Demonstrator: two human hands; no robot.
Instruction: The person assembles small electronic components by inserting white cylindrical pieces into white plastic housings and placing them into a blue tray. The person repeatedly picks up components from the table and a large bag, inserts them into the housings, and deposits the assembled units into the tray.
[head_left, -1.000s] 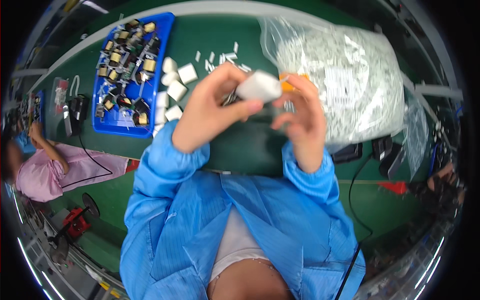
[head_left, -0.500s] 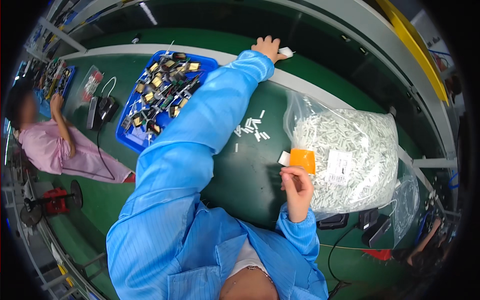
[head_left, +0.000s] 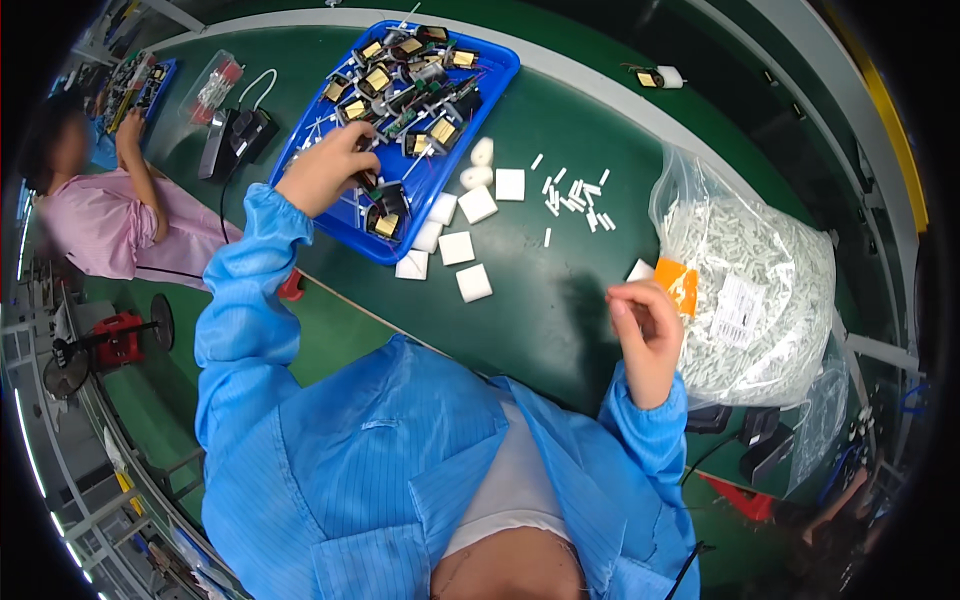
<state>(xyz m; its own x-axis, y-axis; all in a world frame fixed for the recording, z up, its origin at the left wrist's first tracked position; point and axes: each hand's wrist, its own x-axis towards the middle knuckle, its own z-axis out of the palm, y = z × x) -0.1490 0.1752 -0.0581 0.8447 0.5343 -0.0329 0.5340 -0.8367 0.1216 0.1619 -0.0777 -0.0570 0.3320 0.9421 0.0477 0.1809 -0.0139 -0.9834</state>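
Note:
My left hand (head_left: 328, 172) is over the blue tray (head_left: 470, 130), its fingers curled round a small circuit-board assembly (head_left: 369, 182) that they partly hide. Loose assemblies with dark parts, boards, yellow-taped blocks and white rods fill much of the tray. My right hand (head_left: 650, 335) hovers over the bench by the clear bag of short white tubes (head_left: 765, 300). Its thumb and fingertips are drawn together; whatever they pinch, if anything, is too small to make out. White foam blocks (head_left: 478, 204) lie along the tray's right side, and loose white tubes (head_left: 575, 200) are scattered mid-bench.
Beyond the bench's pale rail, an assembly with a white block (head_left: 660, 77) rests on the green belt. Black devices with cables (head_left: 235, 140) sit left of the tray, near a clear box (head_left: 215, 88). A co-worker in pink (head_left: 110, 225) works at the far left.
My left hand has come back from the belt into the tray and now grips an assembly. The piece it was at lies on the belt. The view has shifted left, exposing the foam blocks.

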